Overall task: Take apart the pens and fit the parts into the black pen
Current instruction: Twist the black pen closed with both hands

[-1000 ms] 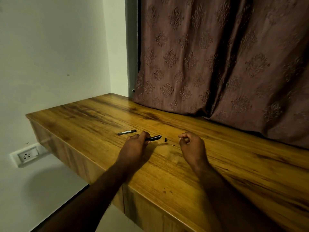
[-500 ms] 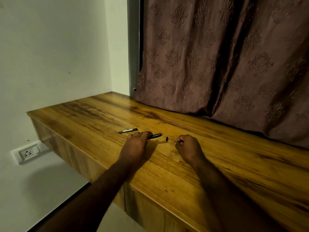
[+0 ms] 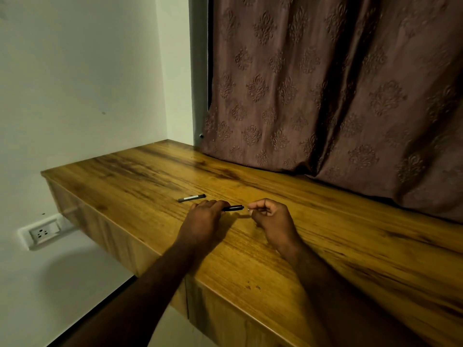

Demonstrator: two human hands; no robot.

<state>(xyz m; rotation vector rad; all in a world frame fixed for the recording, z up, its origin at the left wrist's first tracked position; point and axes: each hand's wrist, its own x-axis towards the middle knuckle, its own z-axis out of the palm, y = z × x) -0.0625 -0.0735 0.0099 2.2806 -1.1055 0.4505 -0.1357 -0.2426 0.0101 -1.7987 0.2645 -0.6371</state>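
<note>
The left hand (image 3: 204, 220) gripped the black pen (image 3: 234, 208) over the table (image 3: 350, 246), hiding most of it. At its 3 o'clock, the right hand (image 3: 271, 220) pinched a tiny part (image 3: 249, 209), too small to make out. A second pen (image 3: 191, 198) lay at 11 o'clock.

I count two hands, left hand (image 3: 204, 221) and right hand (image 3: 271, 221), one black pen (image 3: 233, 208), one grey-banded pen piece (image 3: 191, 198), one tiny pale part (image 3: 248, 209), one wall socket (image 3: 42, 232).

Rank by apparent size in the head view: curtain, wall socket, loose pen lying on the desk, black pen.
1. curtain, largest even though the frame crops it
2. wall socket
3. loose pen
Unranked against the loose pen: black pen, because the left hand covers most of it.
</note>
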